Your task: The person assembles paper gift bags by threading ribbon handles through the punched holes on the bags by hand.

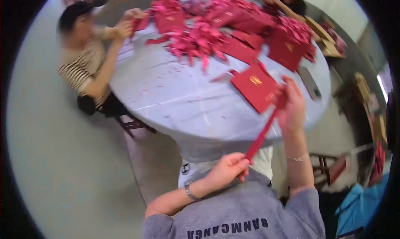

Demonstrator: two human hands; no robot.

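Observation:
A dark red ribbon runs straight and slanting between my two hands. My left hand, low in front of my lap, pinches its lower end between thumb and fingers. Higher up, over the table's near right edge, my right hand is closed on the ribbon's upper part. Right beside it lies a flat red paper bag with a gold emblem, a ribbon loop at its far edge. Whether my right fingers also touch the bag's corner I cannot tell.
The round table carries a heap of red ribbons and several more red bags. A phone lies at its right edge. A person in a striped shirt works at the left; another person sits at the far side.

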